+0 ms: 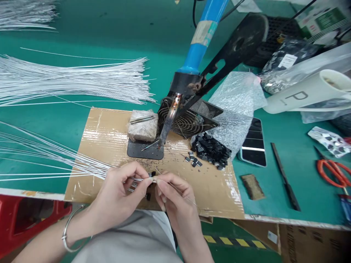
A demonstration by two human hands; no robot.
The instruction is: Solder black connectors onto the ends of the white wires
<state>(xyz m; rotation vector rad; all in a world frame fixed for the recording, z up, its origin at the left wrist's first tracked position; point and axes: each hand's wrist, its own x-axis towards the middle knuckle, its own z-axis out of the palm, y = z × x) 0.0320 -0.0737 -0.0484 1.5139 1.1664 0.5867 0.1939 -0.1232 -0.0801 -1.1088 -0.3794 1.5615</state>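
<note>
My left hand [123, 199] is closed, thumb and forefinger pinching the end of a thin white wire. A loose bundle of white wires [90, 166] runs off to the left from under this hand, several with small black pieces at their ends. My right hand [175, 191] is closed too, its fingertips meeting the left ones at the wire end; a fine strand trails across its fingers. What exactly sits between the fingertips is too small to make out. Just beyond the hands, a soldering iron [171, 117] with a blue handle hangs tip down over a dark pad [145, 150].
A cardboard sheet [98, 128] lies under the work. On it are a whitish block [143, 128], a fan [189, 120] and a heap of small black parts [211, 149]. To the right lie a phone [253, 142], a file [285, 175], scissors [333, 171] and a white mug [304, 93].
</note>
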